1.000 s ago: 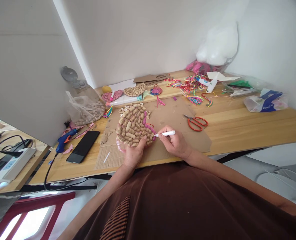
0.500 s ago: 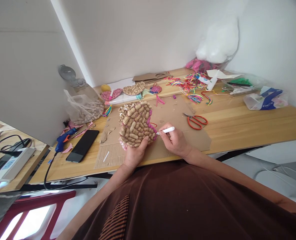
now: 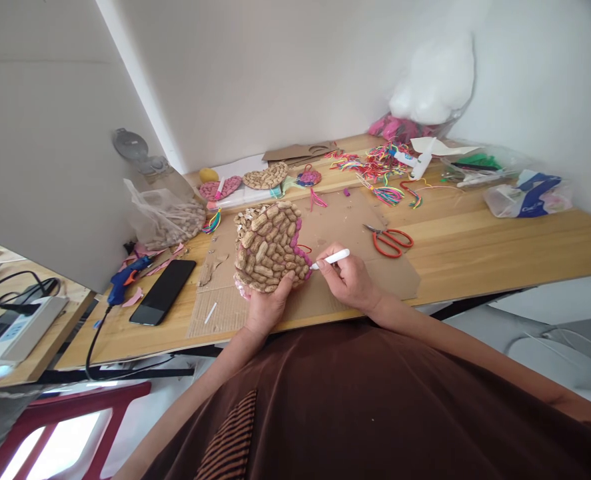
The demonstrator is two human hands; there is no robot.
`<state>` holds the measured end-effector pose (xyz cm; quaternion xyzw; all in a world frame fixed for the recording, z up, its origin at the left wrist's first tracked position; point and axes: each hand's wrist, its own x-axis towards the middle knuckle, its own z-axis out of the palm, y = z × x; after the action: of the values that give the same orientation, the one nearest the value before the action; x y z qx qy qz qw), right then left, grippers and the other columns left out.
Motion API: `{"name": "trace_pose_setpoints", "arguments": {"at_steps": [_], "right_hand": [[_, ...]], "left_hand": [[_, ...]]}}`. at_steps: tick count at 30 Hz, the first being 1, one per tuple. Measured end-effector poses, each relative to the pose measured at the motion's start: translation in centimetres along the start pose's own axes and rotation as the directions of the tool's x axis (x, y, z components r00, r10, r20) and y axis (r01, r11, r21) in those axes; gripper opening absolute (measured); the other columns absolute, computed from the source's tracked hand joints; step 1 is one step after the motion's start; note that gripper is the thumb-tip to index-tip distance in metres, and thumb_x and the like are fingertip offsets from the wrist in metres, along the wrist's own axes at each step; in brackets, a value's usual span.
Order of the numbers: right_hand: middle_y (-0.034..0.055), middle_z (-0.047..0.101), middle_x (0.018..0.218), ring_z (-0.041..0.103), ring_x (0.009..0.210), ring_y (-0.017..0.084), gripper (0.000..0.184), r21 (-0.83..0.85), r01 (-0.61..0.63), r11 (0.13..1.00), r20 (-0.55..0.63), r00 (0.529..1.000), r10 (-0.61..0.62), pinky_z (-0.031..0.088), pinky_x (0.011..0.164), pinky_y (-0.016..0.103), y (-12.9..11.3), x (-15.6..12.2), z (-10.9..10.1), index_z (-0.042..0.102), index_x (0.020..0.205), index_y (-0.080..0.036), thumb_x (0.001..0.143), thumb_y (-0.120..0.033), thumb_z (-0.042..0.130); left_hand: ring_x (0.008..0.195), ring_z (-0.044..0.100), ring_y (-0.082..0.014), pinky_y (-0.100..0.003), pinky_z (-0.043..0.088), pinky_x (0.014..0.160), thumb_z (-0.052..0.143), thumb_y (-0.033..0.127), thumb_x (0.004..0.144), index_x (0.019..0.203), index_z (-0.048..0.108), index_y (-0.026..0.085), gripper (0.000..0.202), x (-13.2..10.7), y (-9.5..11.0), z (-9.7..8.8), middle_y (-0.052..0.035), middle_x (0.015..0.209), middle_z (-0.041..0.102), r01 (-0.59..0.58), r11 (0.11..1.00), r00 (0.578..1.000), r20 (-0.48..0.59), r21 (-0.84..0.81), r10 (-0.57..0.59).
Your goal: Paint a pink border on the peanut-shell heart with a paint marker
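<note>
In the head view, my left hand (image 3: 269, 305) grips the lower edge of a heart-shaped piece covered in peanut shells (image 3: 268, 250), thumb on its face and the other fingers hidden behind. Pink colour runs along the piece's right edge. My right hand (image 3: 349, 279) is closed around a white marker pen (image 3: 334, 257), whose tip meets the pink edge at the lower right. Beneath both hands lies a sheet of brown cardboard (image 3: 365, 267). A pile of peanut shells (image 3: 242, 223) shows behind the piece's upper left.
Red-handled scissors (image 3: 392, 241) lie to the right. On the left are a black phone (image 3: 163, 292), a blue glue gun (image 3: 125, 279) and a bag of peanuts (image 3: 172, 220). Further back are a finished-looking peanut piece (image 3: 266, 176), a pink one (image 3: 220, 187) and colourful threads (image 3: 370, 163).
The whole view has shifted slightly. My hands keep the same holds, and the marker's tip stays at the pink edge with hardly any visible movement.
</note>
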<state>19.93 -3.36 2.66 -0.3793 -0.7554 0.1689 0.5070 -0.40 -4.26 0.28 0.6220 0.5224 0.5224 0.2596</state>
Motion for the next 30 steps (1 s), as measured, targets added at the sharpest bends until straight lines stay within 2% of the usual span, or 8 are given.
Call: {"name": "trace_pose_setpoints", "arguments": {"at_steps": [5, 8, 10, 13, 16, 19, 25, 30], "right_hand": [[0.0028, 0.063, 0.083, 0.057, 0.068, 0.017, 0.013, -0.01, -0.04, 0.999, 0.026, 0.999, 0.04, 0.042, 0.064, 0.031, 0.24, 0.08, 0.03, 0.052, 0.088, -0.023, 0.101, -0.023, 0.05], [0.0033, 0.064, 0.083, 0.058, 0.071, 0.018, 0.01, -0.063, 0.006, 0.998, 0.024, 1.0, -0.005, 0.043, 0.067, 0.032, 0.22, -0.04, 0.14, 0.052, 0.091, -0.023, 0.1, -0.021, 0.05], [0.0037, 0.065, 0.084, 0.06, 0.073, 0.018, 0.009, -0.067, 0.03, 0.997, -0.002, 1.0, -0.031, 0.044, 0.069, 0.031, 0.13, -0.12, 0.13, 0.052, 0.092, -0.023, 0.1, -0.02, 0.05], [0.003, 0.065, 0.084, 0.06, 0.072, 0.017, 0.008, -0.018, 0.028, 0.999, -0.009, 1.0, -0.028, 0.044, 0.068, 0.03, 0.01, -0.12, 0.02, 0.052, 0.093, -0.023, 0.101, -0.021, 0.05], [0.0025, 0.064, 0.085, 0.059, 0.071, 0.016, 0.009, 0.031, 0.018, 0.999, 0.032, 0.999, -0.019, 0.044, 0.067, 0.029, 0.05, 0.0, -0.06, 0.053, 0.093, -0.022, 0.101, -0.022, 0.05], [0.0026, 0.064, 0.085, 0.058, 0.071, 0.016, 0.012, 0.053, -0.007, 0.999, 0.036, 0.999, 0.005, 0.043, 0.066, 0.029, 0.15, 0.08, -0.03, 0.053, 0.092, -0.022, 0.102, -0.023, 0.049], [0.0031, 0.063, 0.084, 0.058, 0.072, 0.017, 0.009, -0.045, 0.036, 0.998, 0.025, 0.999, -0.035, 0.043, 0.07, 0.031, 0.09, -0.17, 0.19, 0.052, 0.092, -0.022, 0.1, -0.02, 0.05], [0.0013, 0.062, 0.08, 0.053, 0.065, 0.015, 0.01, 0.026, -0.07, 0.997, -0.008, 0.997, 0.07, 0.04, 0.063, 0.029, -0.12, -0.08, -0.11, 0.052, 0.091, -0.022, 0.101, -0.024, 0.051]], "left_hand": [[0.151, 0.039, -0.0266, -0.044, 0.019, 0.13, 0.072, 0.042, 0.088, 0.141, 0.059, 0.025, 0.057, 0.03, -0.36, -0.06, -0.0085, 0.151, 0.057, -0.013, 1.0, 1.0, 0.004, -0.001, 0.013], [0.153, 0.035, -0.0261, -0.044, 0.014, 0.131, 0.073, 0.04, 0.087, 0.141, 0.059, 0.025, 0.057, 0.07, -0.36, 0.0, -0.0076, 0.149, 0.059, -0.029, 0.999, 1.0, 0.003, 0.017, 0.028], [0.152, 0.038, -0.0262, -0.044, 0.019, 0.13, 0.072, 0.039, 0.088, 0.141, 0.059, 0.024, 0.057, 0.08, -0.42, 0.05, -0.0078, 0.148, 0.059, -0.018, 1.0, 1.0, -0.002, -0.019, 0.018], [0.149, 0.043, -0.0267, -0.044, 0.025, 0.128, 0.073, 0.039, 0.088, 0.141, 0.059, 0.024, 0.057, 0.08, -0.59, 0.09, -0.0085, 0.149, 0.059, -0.014, 0.998, 1.0, -0.008, -0.057, 0.013], [0.149, 0.043, -0.0265, -0.043, 0.023, 0.129, 0.074, 0.039, 0.087, 0.14, 0.06, 0.024, 0.057, 0.13, -0.68, 0.11, -0.008, 0.147, 0.061, -0.01, 0.999, 1.0, -0.01, -0.052, 0.009], [0.148, 0.043, -0.0259, -0.042, 0.023, 0.129, 0.074, 0.039, 0.087, 0.14, 0.06, 0.024, 0.057, 0.19, -0.67, 0.16, -0.0082, 0.147, 0.061, 0.017, 0.993, 1.0, -0.014, -0.114, -0.018], [0.149, 0.041, -0.0263, -0.043, 0.02, 0.129, 0.075, 0.037, 0.085, 0.138, 0.061, 0.024, 0.057, 0.19, -0.42, 0.18, -0.0082, 0.146, 0.062, 0.016, 0.994, 1.0, -0.01, -0.104, -0.017], [0.148, 0.044, -0.0269, -0.045, 0.023, 0.129, 0.076, 0.038, 0.084, 0.141, 0.057, 0.024, 0.062, 0.2, -0.54, 0.35, -0.0086, 0.144, 0.063, 0.108, 0.967, 0.992, -0.045, -0.229, -0.122]]}}
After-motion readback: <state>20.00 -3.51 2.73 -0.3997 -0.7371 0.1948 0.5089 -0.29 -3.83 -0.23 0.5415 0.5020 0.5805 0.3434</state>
